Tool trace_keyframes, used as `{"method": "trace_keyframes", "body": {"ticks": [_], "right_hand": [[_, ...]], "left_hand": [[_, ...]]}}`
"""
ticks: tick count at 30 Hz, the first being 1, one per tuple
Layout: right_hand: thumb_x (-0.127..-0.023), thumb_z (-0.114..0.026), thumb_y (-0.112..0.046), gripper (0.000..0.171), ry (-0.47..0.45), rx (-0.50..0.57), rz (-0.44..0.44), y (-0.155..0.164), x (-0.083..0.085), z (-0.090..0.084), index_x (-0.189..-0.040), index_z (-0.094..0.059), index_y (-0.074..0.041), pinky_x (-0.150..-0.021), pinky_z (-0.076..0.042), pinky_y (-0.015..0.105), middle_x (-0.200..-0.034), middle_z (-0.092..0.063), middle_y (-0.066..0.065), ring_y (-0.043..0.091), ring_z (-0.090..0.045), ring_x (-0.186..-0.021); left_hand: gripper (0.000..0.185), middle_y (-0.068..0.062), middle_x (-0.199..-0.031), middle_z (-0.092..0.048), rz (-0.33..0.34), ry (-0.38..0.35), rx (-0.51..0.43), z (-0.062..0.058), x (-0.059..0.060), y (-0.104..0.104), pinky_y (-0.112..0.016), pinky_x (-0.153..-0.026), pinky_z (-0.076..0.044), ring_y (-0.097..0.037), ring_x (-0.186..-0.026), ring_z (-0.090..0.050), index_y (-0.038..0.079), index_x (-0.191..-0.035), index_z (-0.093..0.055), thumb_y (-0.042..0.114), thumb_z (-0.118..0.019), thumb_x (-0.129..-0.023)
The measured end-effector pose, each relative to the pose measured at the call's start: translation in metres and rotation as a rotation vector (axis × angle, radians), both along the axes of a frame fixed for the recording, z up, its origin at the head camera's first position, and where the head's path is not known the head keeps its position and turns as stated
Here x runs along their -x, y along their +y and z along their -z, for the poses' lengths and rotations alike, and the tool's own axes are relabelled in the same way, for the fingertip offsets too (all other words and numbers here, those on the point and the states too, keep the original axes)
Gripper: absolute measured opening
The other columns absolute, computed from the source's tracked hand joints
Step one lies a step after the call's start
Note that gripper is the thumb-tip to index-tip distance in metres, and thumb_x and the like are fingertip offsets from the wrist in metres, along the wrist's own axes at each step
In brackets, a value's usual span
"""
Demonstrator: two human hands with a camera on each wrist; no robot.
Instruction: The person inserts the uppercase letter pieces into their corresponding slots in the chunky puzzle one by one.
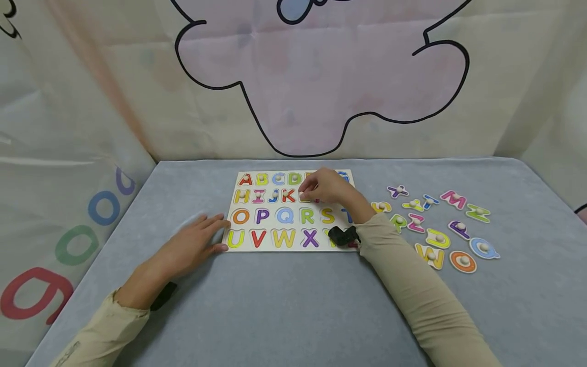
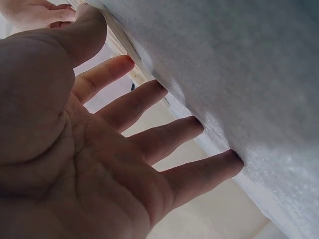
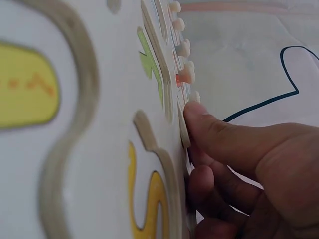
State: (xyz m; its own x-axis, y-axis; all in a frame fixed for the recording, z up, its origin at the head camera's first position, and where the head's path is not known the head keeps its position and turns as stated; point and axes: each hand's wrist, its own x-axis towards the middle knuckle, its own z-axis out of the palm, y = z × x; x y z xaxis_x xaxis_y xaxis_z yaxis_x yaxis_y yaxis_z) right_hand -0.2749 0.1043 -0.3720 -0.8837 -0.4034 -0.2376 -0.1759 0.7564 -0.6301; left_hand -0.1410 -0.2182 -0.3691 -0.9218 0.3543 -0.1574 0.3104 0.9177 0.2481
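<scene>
1. The right hand point(image 1: 327, 187) pinches a letter piece point(image 3: 183, 130) on the alphabet puzzle board point(image 1: 293, 244), in the second row beside K.
2. The left hand point(image 1: 194, 244) lies flat and wide, touching the board's left edge.
3. Loose letters point(image 1: 437, 239) lie on the grey table point(image 1: 284, 306) to the right: M, Z, Q, O, W.
4. Board letters read A to X.

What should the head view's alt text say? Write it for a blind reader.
A person's right hand pinches a letter piece over the second row of an alphabet puzzle board while the left hand rests flat at its left edge. Loose letter pieces lie to the right.
</scene>
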Motion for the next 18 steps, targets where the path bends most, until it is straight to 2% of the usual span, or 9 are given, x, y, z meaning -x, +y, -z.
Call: {"method": "trace_keyframes", "body": {"ticks": [9, 18], "right_hand": [[-0.091, -0.075, -0.023, 0.014, -0.030, 0.030, 0.033, -0.0005, 0.0020, 0.0033, -0.103, -0.076, -0.016, -0.067, -0.047, 0.024, -0.092, -0.064, 0.001, 0.015, -0.056, -0.076], [-0.090, -0.075, -0.022, 0.013, -0.006, 0.028, 0.013, -0.0013, 0.0022, 0.0043, -0.101, -0.076, -0.016, -0.065, -0.047, 0.022, -0.090, -0.062, 0.001, 0.013, -0.056, -0.073]], "left_hand": [[0.054, -0.020, -0.152, -0.046, 0.015, 0.017, -0.004, -0.0005, 0.0017, -0.0005, -0.065, -0.109, -0.037, -0.052, -0.140, -0.037, 0.014, -0.140, -0.054, 0.033, -0.070, -0.092], [0.055, -0.021, -0.152, -0.046, 0.020, 0.027, -0.006, 0.0000, 0.0005, -0.0013, -0.064, -0.108, -0.038, -0.052, -0.140, -0.038, 0.013, -0.140, -0.054, 0.033, -0.071, -0.092]]}}
